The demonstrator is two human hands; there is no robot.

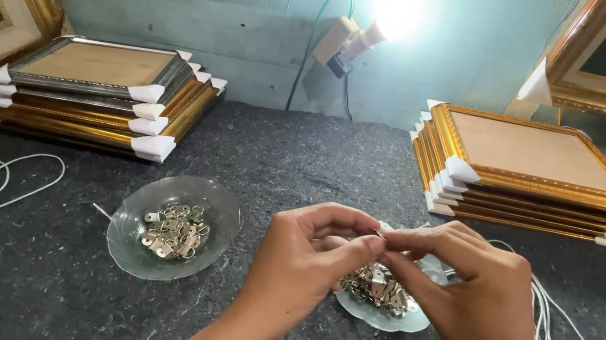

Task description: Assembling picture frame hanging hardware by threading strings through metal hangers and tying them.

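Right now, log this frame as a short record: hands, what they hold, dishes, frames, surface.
left hand: pinching a small metal piece at the fingertips
right hand: meeting the left at the same piece
small metal piece: thin, too small to identify
left glass dish: holds metal hanger plates
right glass dish: under the hands, also holds metal plates
frame stacks: one left, one right, white corner guards
surface: dark felt table, white cords on both sides

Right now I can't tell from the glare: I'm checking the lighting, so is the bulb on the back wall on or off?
On. The bulb glows bright white and throws a glare on the wall around it.
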